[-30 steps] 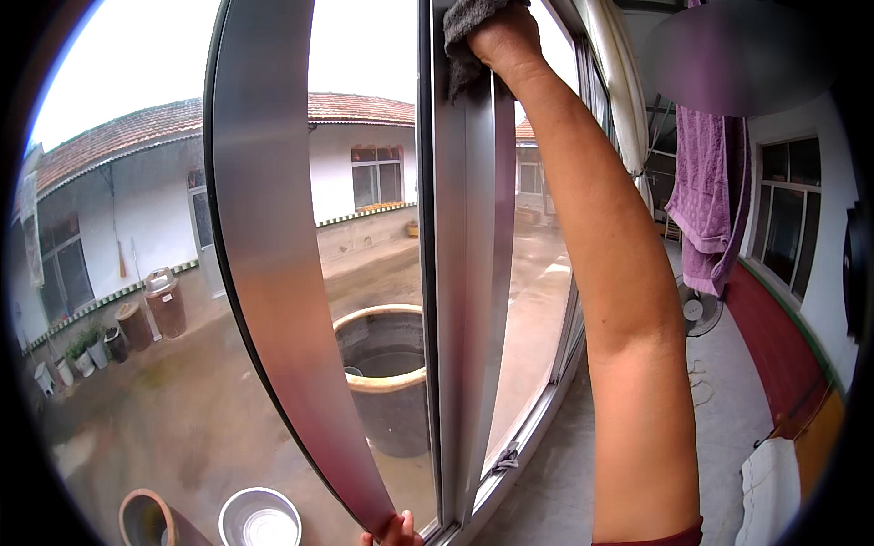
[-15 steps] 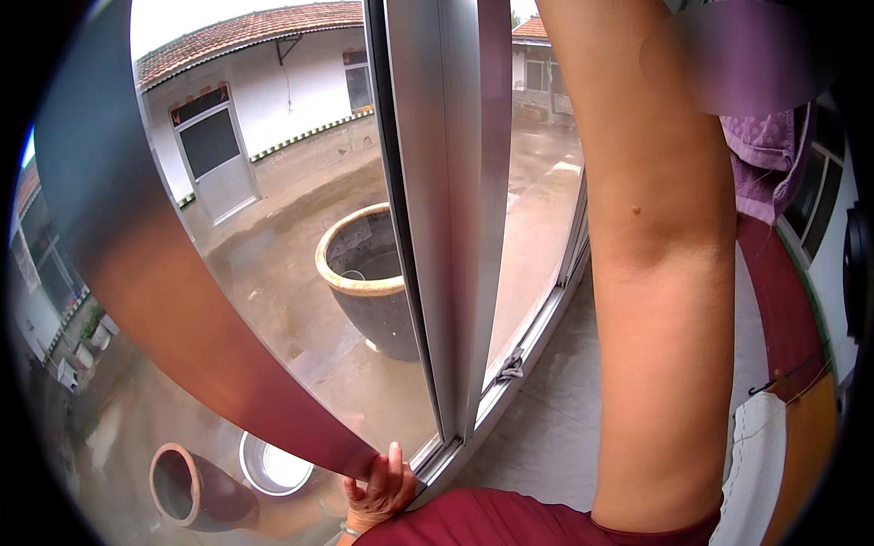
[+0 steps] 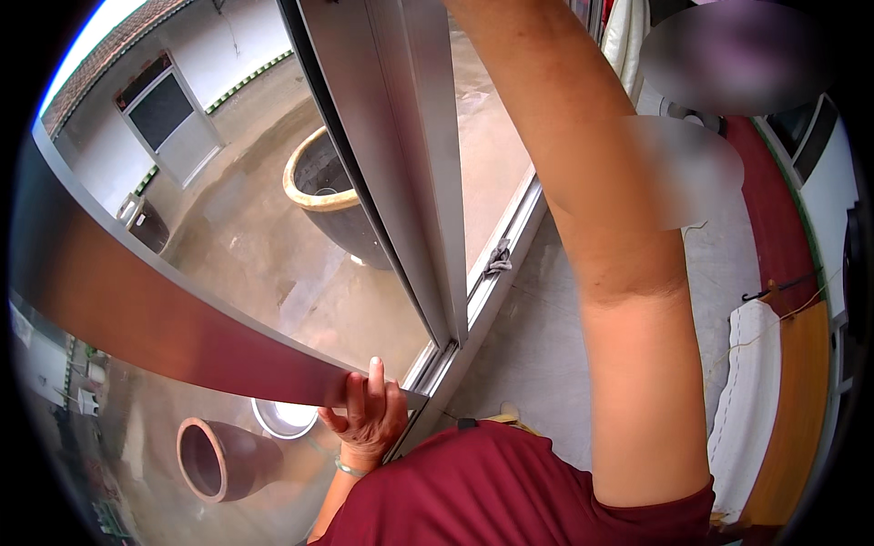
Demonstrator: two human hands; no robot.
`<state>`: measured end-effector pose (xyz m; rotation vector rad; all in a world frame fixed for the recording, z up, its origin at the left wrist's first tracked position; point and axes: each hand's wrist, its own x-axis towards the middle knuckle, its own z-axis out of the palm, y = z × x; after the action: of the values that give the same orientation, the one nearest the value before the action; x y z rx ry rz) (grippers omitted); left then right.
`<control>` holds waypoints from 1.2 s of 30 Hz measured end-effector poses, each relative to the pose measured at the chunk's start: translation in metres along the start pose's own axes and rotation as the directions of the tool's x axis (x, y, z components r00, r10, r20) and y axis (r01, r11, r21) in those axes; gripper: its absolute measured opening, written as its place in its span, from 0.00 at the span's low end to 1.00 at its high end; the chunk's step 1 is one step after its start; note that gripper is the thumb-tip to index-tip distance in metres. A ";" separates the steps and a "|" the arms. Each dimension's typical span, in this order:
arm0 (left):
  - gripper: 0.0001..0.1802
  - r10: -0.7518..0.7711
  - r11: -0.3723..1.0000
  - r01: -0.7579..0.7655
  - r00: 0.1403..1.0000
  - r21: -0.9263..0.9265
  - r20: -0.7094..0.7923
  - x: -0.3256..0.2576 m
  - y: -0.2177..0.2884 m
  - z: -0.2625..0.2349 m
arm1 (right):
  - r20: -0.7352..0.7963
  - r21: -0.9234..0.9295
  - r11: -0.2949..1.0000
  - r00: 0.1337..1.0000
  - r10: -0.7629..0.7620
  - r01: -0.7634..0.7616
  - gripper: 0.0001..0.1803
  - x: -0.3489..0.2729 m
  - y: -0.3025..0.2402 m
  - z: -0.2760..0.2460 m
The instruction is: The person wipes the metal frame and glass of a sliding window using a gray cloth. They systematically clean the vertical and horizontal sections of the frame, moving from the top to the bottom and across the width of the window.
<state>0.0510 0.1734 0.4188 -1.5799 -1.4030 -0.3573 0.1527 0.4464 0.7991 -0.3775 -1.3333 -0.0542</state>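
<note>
My left hand (image 3: 369, 420), with a bracelet (image 3: 348, 468) at the wrist, rests against the lower end of the wide, curved-looking window frame bar (image 3: 228, 350). Its fingers are spread and stretched upward, one pointing past the bar's edge. Raised high, my right arm (image 3: 628, 300) runs out of the upper edge, so its hand is hidden. Left of that arm stands an upright metal window frame (image 3: 410, 164), which meets the sill track (image 3: 442, 364) near my left hand. A small crumpled grey cloth (image 3: 498, 258) lies on the sill farther along.
Outside the window are a large dark vat (image 3: 350, 223) with a pale rim, a tipped brown pot (image 3: 241, 464) and a metal basin (image 3: 289, 419). A white building with a door (image 3: 173, 123) stands beyond. Indoors at right lies white fabric (image 3: 751, 391) beside a wooden board (image 3: 797, 400).
The view has tilted down and shifted, showing more of my shirt and left wrist. My left hand stays at the frame bar, its fingers more stretched. My right arm leans further left at the top.
</note>
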 end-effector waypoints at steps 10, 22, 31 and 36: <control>0.09 -0.082 0.950 0.070 0.996 -0.305 -0.027 0.012 -0.007 -0.022 | 0.009 -0.028 0.999 0.999 -0.035 0.035 0.41 -0.188 0.041 -0.040; 0.24 -0.187 0.955 0.225 0.962 0.192 -0.197 0.072 -0.024 -0.020 | 0.328 0.085 0.849 0.819 0.471 -0.522 0.40 -0.445 0.087 -0.072; 0.18 -0.156 0.922 0.198 0.977 0.332 -0.149 0.072 -0.026 -0.014 | 0.397 -0.189 0.750 0.649 0.649 -0.634 0.41 -0.630 0.110 -0.116; 0.15 -0.106 0.926 0.159 0.980 0.341 -0.171 0.083 -0.021 -0.010 | 0.375 0.213 0.207 0.276 0.885 -0.955 0.38 -0.704 0.124 -0.136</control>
<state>0.0611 0.2136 0.4946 -1.1451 -1.3734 -0.2783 0.1403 0.3981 0.0734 -0.8041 -1.0282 1.3470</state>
